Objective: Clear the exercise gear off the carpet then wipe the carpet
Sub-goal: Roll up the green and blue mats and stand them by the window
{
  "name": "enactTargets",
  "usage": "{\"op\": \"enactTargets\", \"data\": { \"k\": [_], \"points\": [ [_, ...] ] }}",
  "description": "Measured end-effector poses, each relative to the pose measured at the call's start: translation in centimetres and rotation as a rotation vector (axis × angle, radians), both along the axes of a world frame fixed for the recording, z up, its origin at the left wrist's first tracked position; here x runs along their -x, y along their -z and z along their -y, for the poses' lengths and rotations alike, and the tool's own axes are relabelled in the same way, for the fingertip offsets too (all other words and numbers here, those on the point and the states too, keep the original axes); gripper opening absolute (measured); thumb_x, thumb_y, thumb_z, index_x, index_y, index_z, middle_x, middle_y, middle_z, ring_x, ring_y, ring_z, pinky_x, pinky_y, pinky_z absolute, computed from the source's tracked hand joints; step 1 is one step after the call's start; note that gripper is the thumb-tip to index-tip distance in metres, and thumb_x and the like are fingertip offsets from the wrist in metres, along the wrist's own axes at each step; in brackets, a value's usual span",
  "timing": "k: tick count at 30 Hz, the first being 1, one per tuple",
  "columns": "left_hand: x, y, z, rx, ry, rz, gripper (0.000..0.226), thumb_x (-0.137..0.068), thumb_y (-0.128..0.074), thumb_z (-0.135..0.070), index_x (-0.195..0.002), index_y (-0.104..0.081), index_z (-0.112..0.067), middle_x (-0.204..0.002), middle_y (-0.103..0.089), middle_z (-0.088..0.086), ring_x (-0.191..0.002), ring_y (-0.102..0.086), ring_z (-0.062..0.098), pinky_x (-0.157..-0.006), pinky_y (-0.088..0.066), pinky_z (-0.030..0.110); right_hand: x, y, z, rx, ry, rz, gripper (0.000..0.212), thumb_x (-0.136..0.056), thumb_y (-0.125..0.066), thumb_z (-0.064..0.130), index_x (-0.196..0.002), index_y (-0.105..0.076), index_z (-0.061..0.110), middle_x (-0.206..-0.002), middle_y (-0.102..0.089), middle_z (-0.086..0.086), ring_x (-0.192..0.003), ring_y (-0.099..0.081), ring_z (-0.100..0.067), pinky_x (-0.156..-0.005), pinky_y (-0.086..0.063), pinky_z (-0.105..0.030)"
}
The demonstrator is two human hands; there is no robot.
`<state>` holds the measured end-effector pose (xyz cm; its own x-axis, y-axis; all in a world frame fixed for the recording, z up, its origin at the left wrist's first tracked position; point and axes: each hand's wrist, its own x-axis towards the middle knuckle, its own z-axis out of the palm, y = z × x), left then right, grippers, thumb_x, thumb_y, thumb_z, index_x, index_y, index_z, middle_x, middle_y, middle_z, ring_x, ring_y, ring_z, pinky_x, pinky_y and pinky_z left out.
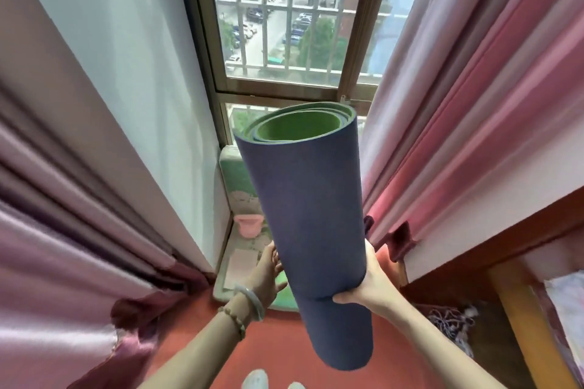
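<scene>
Red carpet [271, 344] runs up to a barred window [284, 25] framed by pink curtains [458, 104]. A rolled yoga mat, navy outside and green inside [309, 215], is held upright and slightly tilted, well above the carpet. It is gripped low on its side by the right hand [363, 284], fingers curled around it. The left hand [268, 275], bangle on its wrist, is spread flat against the roll's other side.

Rolled mat [303, 215] navy-purple outside, green inside; carpet [271, 344] orange-red; curtains [474, 104] striped pink, perhaps mauve leftward.
</scene>
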<state>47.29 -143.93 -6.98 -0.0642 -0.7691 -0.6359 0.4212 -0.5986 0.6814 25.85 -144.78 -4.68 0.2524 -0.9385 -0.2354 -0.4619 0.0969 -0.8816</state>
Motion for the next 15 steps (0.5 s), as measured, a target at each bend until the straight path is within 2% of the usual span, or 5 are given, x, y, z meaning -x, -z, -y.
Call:
{"op": "enactTargets", "data": {
  "k": [4,6,8,12,15],
  "points": [
    [0.5,2.1,4.8,-0.037,0.018,-0.027,0.029,-0.093,-0.034,-0.048,-0.102,-0.059,-0.036,-0.118,-0.061,-0.010,-0.103,-0.052,0.011,-0.091,-0.037,0.038,0.3,0.9,4.9,-0.004,0.010,0.005,0.110,-0.037,-0.082,0.006,-0.126,-0.030,0.046,-0.127,-0.045,0.021,-0.119,-0.044,0.006,-0.096,-0.042,-0.022],
    [0.7,3.3,7.6,-0.036,0.054,-0.016,0.033,-0.093,-0.033,-0.054,-0.105,-0.060,-0.039,-0.120,-0.060,-0.016,-0.109,-0.051,0.009,-0.094,-0.037,0.039,0.4,2.0,7.2,-0.026,0.048,0.015,0.109,-0.037,-0.083,0.005,-0.126,-0.032,0.044,-0.126,-0.047,0.017,-0.118,-0.046,0.001,-0.095,-0.046,-0.029],
    [0.7,4.9,10.7,-0.037,0.098,-0.009,0.037,-0.089,-0.031,-0.064,-0.106,-0.059,-0.047,-0.120,-0.059,-0.023,-0.114,-0.049,0.004,-0.105,-0.032,0.042,0.4,3.6,9.4,-0.058,0.108,0.034,0.111,-0.036,-0.085,0.009,-0.127,-0.032,0.041,-0.126,-0.045,0.010,-0.120,-0.047,-0.007,-0.095,-0.049,-0.034],
    [0.1,9.9,16.3,0.009,0.224,0.005,0.066,-0.062,-0.036,-0.090,-0.113,-0.055,-0.053,-0.123,-0.056,-0.029,-0.121,-0.044,-0.003,-0.110,-0.026,0.040,-0.3,7.8,14.0,-0.096,0.198,0.102,0.099,-0.034,-0.083,0.005,-0.114,-0.035,0.037,-0.120,-0.048,0.006,-0.113,-0.051,0.000,-0.079,-0.047,-0.011],
    [0.3,14.0,19.2,-0.028,0.265,0.023,0.068,-0.064,-0.046,-0.084,-0.119,-0.053,-0.045,-0.124,-0.056,-0.027,-0.119,-0.045,-0.005,-0.103,-0.034,0.031,-0.8,11.7,16.6,-0.150,0.261,0.178,0.093,-0.035,-0.079,-0.001,-0.113,-0.039,0.029,-0.118,-0.051,0.008,-0.097,-0.053,0.020,-0.073,-0.043,-0.002]
  ]
}}
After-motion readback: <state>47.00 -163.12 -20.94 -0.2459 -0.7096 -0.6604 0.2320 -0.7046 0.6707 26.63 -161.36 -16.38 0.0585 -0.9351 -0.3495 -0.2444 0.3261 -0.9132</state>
